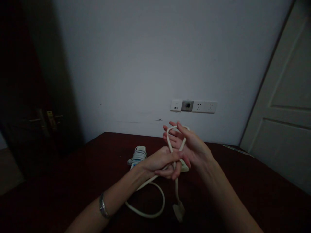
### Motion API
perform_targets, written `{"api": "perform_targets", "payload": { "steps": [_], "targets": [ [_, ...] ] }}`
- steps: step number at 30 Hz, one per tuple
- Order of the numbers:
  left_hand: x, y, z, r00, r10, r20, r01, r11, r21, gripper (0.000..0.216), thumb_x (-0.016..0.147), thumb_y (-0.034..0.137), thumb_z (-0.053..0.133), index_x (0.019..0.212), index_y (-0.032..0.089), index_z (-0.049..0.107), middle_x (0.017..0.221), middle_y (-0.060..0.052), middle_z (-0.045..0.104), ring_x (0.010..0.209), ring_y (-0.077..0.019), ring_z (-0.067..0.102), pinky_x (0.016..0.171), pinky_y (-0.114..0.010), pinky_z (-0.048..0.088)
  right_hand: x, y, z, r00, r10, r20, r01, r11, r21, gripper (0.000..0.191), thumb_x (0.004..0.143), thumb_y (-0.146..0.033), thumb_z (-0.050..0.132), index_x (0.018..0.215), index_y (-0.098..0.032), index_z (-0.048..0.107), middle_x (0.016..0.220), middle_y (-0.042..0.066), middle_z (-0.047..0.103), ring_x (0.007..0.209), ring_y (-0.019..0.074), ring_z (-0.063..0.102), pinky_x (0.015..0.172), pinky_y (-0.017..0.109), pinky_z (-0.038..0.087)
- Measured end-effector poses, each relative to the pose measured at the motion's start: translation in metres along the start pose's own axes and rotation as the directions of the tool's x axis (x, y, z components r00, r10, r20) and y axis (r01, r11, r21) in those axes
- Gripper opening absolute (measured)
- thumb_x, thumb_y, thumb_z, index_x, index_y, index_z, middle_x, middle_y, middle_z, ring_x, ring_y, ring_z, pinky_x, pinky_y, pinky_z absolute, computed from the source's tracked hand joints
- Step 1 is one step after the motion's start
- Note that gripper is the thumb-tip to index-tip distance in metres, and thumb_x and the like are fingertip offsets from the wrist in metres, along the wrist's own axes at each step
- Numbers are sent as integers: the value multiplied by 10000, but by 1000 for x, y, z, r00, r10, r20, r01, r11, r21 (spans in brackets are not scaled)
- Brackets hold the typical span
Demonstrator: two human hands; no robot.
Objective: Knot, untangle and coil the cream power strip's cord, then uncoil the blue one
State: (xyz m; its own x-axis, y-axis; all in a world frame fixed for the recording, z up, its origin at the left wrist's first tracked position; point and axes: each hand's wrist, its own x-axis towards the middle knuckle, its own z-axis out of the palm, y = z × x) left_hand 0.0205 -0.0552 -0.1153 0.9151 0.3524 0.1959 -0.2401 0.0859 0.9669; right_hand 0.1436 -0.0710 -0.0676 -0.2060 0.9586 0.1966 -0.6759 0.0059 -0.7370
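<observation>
A pale power cord (169, 139) rises as a small loop between my two hands. My left hand (166, 160) is closed around the cord at the bottom of the loop. At its top, the thumb of my right hand (191, 144) presses on the cord, while the other fingers stretch out behind the loop. From my left hand one end hangs down to a plug (179, 212). A slack curve of the same cord lies below my left forearm. Partly hidden behind my hands is a pale block (185, 167), perhaps a power strip.
On the dark red table (97, 161), left of my hands, sits a white power strip (138, 157) with its cord wound around it. Wall sockets (204, 107) line the wall behind. A white door (286, 106) stands at the right, a dark door (24, 97) at the left.
</observation>
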Motion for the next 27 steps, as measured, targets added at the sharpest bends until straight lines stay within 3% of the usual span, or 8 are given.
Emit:
{"api": "perform_targets", "payload": {
  "steps": [4,7,10,14,18,21,24,27],
  "targets": [
    [6,-8,3,998,-40,-44,39,999,-19,360,824,436,536,722,90,535,518,-11,604,202,7,260,274,-160,123,3,-13,-8,996,-71,50,60,978,202,148,825,-286,581,899,-168,531,646,-19,568,471,48,483,460,164,470],
    [9,-14,11,998,-38,-48,37,999,-31,368,827,452,522,688,113,488,491,13,577,201,8,245,279,-158,136,0,-21,-12,994,-79,72,53,950,309,179,886,-301,487,775,-164,518,484,-77,418,350,20,304,314,105,299],
    [12,-20,18,999,-35,-24,33,998,-57,371,836,463,500,676,130,460,443,53,516,199,1,234,280,-157,185,-4,-30,-17,991,-134,18,124,954,272,360,908,-351,429,590,-181,424,387,-100,253,302,29,156,259,138,146],
    [15,-27,23,998,-65,-12,64,996,-67,368,856,468,458,691,139,457,443,62,493,197,-5,219,260,-157,165,-8,-45,-29,955,-296,-37,298,952,77,503,859,-420,492,478,-201,245,360,-96,169,317,38,79,265,175,108],
    [16,-27,24,996,-76,-47,76,997,3,361,867,466,431,681,156,434,432,63,465,210,-16,199,238,-167,83,-10,-54,-36,892,-452,-12,446,885,-137,548,804,-482,538,461,-207,210,372,-87,157,321,45,99,277,202,137],
    [13,-20,22,996,-49,-72,55,996,74,359,862,468,433,673,163,422,426,59,464,216,-19,197,231,-171,57,-12,-52,-29,876,-481,31,477,855,-205,449,784,-503,547,498,-211,362,414,-63,301,352,62,279,343,212,301],
    [7,-8,13,990,37,-136,-21,993,118,350,863,454,437,670,162,422,421,59,462,218,-12,191,234,-159,56,-15,-44,-16,926,-365,98,378,901,-211,298,780,-489,549,754,-195,585,719,33,606,655,128,572,619,273,484],
    [4,2,0,963,157,-219,-125,980,152,352,868,449,426,667,160,421,412,61,458,215,-7,189,241,-148,65,-12,-27,-7,976,-145,160,185,943,-277,276,761,-384,606,933,-168,609,988,82,648,873,177,610,774,311,484]
  ]
}}
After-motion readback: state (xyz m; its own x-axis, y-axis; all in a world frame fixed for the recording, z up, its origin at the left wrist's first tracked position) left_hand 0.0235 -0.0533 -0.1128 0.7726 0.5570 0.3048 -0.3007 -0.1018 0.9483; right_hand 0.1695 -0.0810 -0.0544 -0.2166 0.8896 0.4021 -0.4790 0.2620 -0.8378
